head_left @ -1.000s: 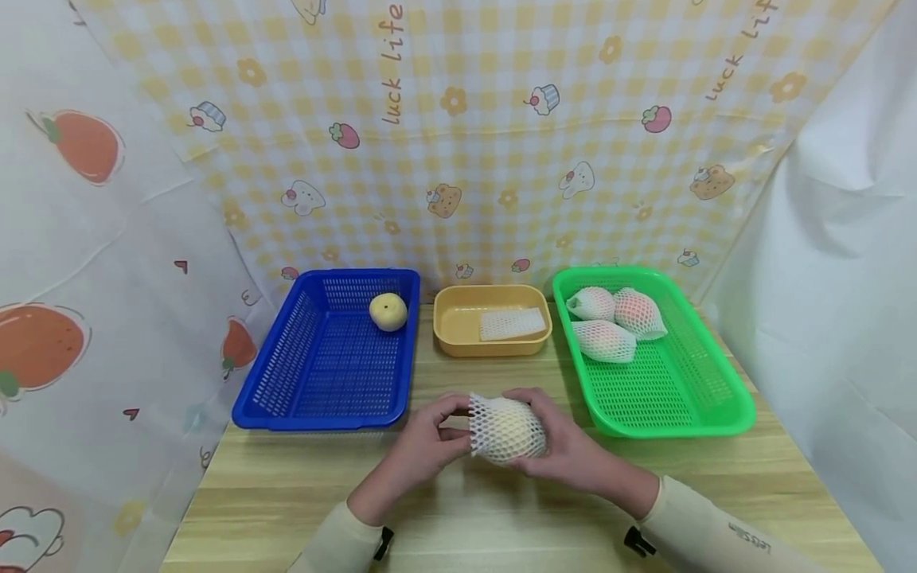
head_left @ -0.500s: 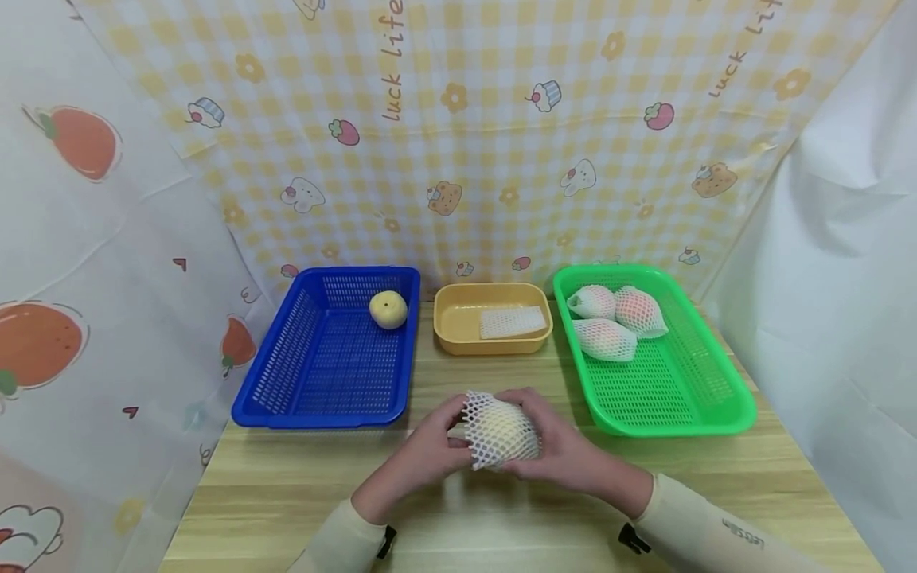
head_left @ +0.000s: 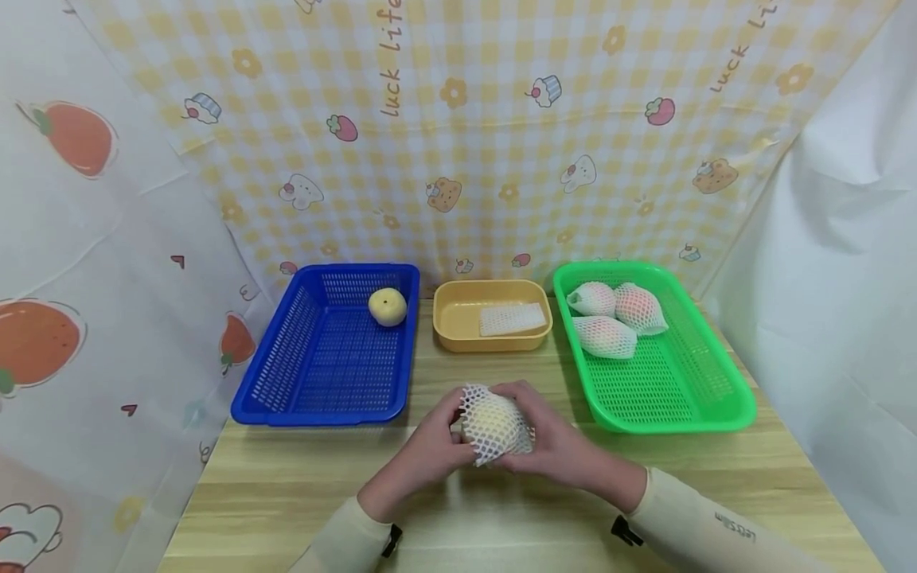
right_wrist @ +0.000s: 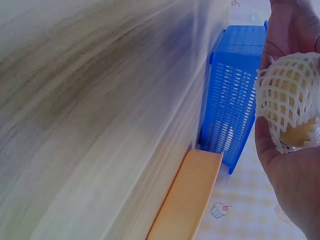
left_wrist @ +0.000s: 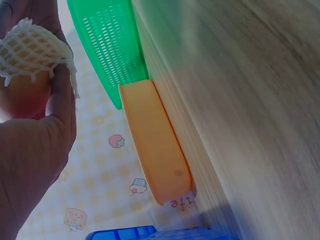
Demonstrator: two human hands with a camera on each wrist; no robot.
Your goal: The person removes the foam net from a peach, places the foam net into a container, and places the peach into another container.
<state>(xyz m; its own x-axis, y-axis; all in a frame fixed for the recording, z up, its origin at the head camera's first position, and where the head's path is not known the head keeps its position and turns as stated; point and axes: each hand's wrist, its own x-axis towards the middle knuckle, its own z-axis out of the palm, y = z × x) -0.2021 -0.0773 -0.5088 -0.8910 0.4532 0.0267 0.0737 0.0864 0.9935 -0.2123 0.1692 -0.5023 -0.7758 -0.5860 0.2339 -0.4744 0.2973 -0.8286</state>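
Between both hands, above the near part of the table, is a pale yellow peach with a pink underside [left_wrist: 24,97], partly covered by a white foam net [head_left: 493,426]. My left hand [head_left: 438,446] holds the peach and the net's open edge from the left, fingers and thumb bent around them. My right hand [head_left: 555,444] grips the netted peach from the right, thumb below and fingers above. Bare yellow peach skin [right_wrist: 298,134] shows under the net's edge in the right wrist view. Some fingertips are hidden behind the net.
A blue basket [head_left: 247,410] at the left holds one bare peach [head_left: 388,307]. A small orange tray [head_left: 458,344] at the back holds a flat foam net [head_left: 512,318]. The green basket [head_left: 741,414] at the right holds 3 netted peaches [head_left: 605,337]. A checked cloth [head_left: 494,143] hangs behind.
Both hands have shifted slightly left with the netted peach. The net has tilted, and its left edge has moved up and left. The baskets and tray hold the same things.
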